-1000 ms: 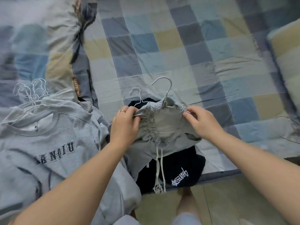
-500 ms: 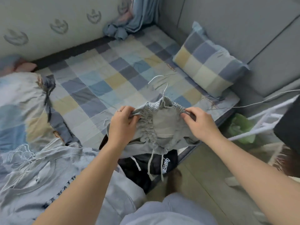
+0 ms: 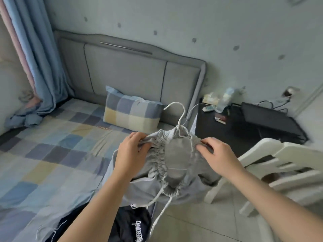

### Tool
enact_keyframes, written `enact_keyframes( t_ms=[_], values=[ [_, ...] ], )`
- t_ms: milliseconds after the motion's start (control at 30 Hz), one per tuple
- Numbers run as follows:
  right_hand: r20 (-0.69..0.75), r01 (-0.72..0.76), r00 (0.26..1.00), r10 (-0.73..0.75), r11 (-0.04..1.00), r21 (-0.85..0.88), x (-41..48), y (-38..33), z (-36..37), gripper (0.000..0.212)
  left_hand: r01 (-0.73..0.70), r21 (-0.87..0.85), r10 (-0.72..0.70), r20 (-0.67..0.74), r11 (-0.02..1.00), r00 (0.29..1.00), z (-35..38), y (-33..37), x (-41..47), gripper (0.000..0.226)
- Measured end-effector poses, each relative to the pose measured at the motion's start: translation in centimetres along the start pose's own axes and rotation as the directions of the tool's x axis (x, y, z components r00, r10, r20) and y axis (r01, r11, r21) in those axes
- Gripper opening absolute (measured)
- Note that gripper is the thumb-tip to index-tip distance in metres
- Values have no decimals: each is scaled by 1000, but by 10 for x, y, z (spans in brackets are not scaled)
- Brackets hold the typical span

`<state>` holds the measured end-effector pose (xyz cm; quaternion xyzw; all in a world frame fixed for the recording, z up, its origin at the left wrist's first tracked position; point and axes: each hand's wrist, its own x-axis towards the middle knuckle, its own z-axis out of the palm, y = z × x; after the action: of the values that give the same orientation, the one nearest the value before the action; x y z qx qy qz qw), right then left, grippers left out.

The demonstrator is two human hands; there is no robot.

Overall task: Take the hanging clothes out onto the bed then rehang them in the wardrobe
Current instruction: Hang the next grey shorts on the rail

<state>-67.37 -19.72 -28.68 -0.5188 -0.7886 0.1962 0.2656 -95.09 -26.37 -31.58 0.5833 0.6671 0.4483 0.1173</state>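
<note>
Both hands are closed on the elastic waistband of a pair of grey drawstring shorts (image 3: 167, 165): the left hand (image 3: 130, 154) pinches the bunched fabric on its side, the right hand (image 3: 216, 154) pinches the opposite side, fingers curled over the gathered edge. Held this way the waistband is stretched into an open loop, probably to keep the shorts seated on the white wire hanger (image 3: 178, 119), whose hook rises from the far rim of the loop, midway between the two grips. The shorts hang below the hands, drawstrings dangling, over the edge of the bed (image 3: 52, 154) and above a black printed garment (image 3: 132, 227) lying there. No wardrobe is in view, so rehanging looks still ahead.
</note>
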Motion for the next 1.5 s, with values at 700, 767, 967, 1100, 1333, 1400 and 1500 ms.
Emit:
enact_keyframes(
  t_ms=[700,767,967,1100,1333,1400,1500],
  values=[
    [-401,-216,908,118,954,-209,-169,229,-453,30,-492,-351,570,168,797,804,305,474,25,8],
    [-463,-238,879,112,945,-225,-181,239,-491,33,-524,-401,620,155,751,769,328,516,29,9],
    [-635,-316,769,70,906,-283,-209,259,-594,40,-581,-546,740,115,604,662,389,639,42,16],
    [-733,-396,679,44,863,-315,-225,267,-652,37,-592,-629,806,94,504,585,425,714,49,20],
    [-870,-623,493,12,702,-344,-239,259,-748,38,-624,-719,906,19,305,422,479,850,66,21],
    [-893,-704,450,17,622,-343,-238,253,-776,38,-609,-745,924,27,273,381,491,888,71,21],
    [-919,-799,394,-1,494,-343,-236,245,-814,33,-619,-757,951,10,210,310,506,937,77,22]
  ],
)
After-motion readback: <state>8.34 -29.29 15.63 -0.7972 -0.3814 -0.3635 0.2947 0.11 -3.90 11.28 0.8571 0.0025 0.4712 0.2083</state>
